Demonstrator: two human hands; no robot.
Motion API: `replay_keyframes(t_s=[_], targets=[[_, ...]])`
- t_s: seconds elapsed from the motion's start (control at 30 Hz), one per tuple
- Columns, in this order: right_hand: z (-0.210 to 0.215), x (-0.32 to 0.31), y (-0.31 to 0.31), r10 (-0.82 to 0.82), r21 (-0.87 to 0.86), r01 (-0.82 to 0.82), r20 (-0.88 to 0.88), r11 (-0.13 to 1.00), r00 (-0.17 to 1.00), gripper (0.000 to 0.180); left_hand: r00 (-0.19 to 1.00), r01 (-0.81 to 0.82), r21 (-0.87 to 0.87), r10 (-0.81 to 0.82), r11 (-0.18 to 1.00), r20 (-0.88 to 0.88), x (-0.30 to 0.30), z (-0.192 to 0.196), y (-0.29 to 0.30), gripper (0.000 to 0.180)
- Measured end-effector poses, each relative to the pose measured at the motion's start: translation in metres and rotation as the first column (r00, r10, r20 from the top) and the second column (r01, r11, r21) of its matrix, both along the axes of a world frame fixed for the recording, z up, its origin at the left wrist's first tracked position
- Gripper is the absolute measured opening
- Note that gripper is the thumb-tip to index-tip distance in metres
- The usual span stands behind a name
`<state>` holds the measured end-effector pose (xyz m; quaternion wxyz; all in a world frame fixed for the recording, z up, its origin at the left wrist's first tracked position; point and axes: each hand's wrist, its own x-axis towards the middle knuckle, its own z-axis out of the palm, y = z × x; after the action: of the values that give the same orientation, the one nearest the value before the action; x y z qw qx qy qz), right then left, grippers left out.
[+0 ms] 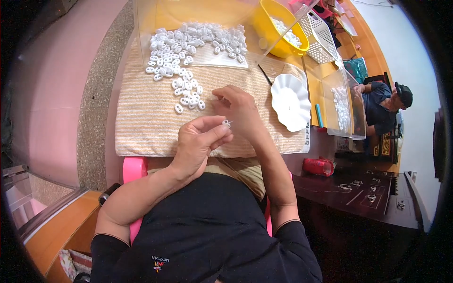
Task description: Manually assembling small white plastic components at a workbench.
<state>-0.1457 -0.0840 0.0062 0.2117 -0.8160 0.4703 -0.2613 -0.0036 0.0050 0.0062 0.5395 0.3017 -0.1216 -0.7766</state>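
Note:
My left hand (200, 139) pinches a small white two-holed plastic piece (226, 123) between thumb and forefinger, above the striped towel. Just beyond it, my right hand (238, 106) hovers over the towel with bent fingers. Those fingertips are partly hidden and blurred, so whether they hold anything does not show. A loose group of white oval two-holed pieces (188, 89) lies ahead of my hands. It runs back into a larger heap of the same pieces (198, 35) at the towel's far side, partly on a white sheet (212, 59).
A scalloped white dish (290, 101) stands right of my hands, a thin black stick (265, 74) beside it. Behind are a yellow basin (269, 28) of white pieces and a white perforated basket (317, 40). Clear panels (283, 30) rise there. Another person (384, 106) sits at the right.

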Motion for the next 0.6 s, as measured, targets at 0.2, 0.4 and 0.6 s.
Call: replay_keyframes(t_s=[0.2, 0.4, 0.6], targets=[[0.006, -0.028, 0.01, -0.063, 0.064, 0.058, 0.079, 0.996, 0.995, 0.023, 1.0, -0.004, 0.002, 0.004, 1.0, -0.004, 0.001, -0.001, 0.0, 0.017], [0.013, -0.043, 0.029, -0.211, 0.483, -0.036, 0.448, 0.875, 0.869, 0.024, 1.0, -0.004, 0.008, 0.004, 1.0, -0.002, 0.002, -0.003, -0.001, 0.016], [0.011, -0.049, 0.046, -0.226, 0.525, -0.128, 0.557, 0.841, 0.799, 0.025, 1.0, 0.023, 0.007, -0.023, 1.0, 0.015, 0.0, -0.003, -0.002, 0.015]])
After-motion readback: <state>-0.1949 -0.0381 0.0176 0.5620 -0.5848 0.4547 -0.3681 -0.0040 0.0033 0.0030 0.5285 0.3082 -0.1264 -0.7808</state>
